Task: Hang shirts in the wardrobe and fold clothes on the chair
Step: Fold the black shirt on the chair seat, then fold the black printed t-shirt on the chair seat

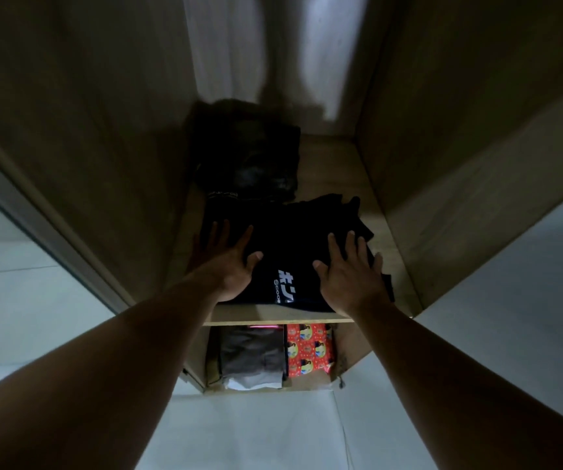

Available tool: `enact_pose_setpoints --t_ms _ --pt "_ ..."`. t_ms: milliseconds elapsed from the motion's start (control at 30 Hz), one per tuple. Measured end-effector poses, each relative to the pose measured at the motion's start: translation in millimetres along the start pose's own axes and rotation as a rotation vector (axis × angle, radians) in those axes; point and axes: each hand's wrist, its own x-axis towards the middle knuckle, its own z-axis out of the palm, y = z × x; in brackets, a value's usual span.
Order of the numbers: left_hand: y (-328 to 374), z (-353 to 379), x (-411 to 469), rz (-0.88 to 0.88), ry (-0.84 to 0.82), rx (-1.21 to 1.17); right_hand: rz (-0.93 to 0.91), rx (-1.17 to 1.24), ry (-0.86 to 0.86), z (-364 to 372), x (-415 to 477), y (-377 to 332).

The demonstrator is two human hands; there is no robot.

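Head view into an open wardrobe (442,164). Both bare forearms extend forward and converge on a folded black shirt (293,245) with white printed lettering, which lies flat at the front of a wooden shelf (273,315).

The left hand (229,266) rests palm-down on the shirt's left portion, wrist low, fingers (244,240) spread and straight, thumb angled inward toward the lettering. The right hand (349,276) rests palm-down on the shirt's right portion, fingers splayed over the cloth, thumb pointing inward. Neither hand closes around anything; both lie flat and open, pressing on the garment's upper surface.

Behind the shirt, toward the rear of the same shelf, sits a stack of dark folded clothes (249,157), touching or just beside the shirt's far edge. Pale hanging garments (327,52) appear blurred above the rear of the compartment.

In the compartment below the shelf: a grey folded garment (249,356) over a white layer on the left, and a red patterned package (308,347) just beside it on the right.
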Motion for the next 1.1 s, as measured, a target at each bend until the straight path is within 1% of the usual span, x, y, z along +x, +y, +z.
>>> enact_pose_setpoints --t_ms 67,200,333,433,533,667,767,833,967,1000,1100 --pt "2 -12 -16 0.014 -0.003 -0.034 -0.028 0.006 0.041 -13 -12 -4" --pt "3 -41 -68 0.076 0.122 -0.053 -0.065 0.008 0.123 -53 -55 -22" --pt "5 -86 -130 0.119 0.204 -0.116 -0.082 0.019 0.169 -100 -107 -45" --pt "-10 -132 -209 0.160 0.343 -0.081 -0.145 0.016 0.221 -147 -168 -81" --pt "-31 -169 -283 0.149 0.409 -0.055 -0.225 0.075 0.241 -191 -224 -124" --pt "-71 -206 -380 0.013 0.430 0.010 -0.340 0.058 0.260 -231 -293 -198" --pt "-123 -225 -460 -0.159 0.436 0.038 -0.445 0.092 0.256 -243 -351 -273" --pt "-155 -234 -508 -0.273 0.455 0.015 -0.514 0.105 0.254 -246 -385 -317" --pt "-209 -245 -613 -0.484 0.490 -0.025 -0.678 0.122 0.175 -239 -450 -408" --pt "-228 -249 -648 -0.561 0.511 -0.026 -0.744 0.123 0.162 -235 -472 -440" --pt "-271 -258 -728 -0.713 0.551 -0.043 -0.884 0.117 0.133 -228 -525 -510"
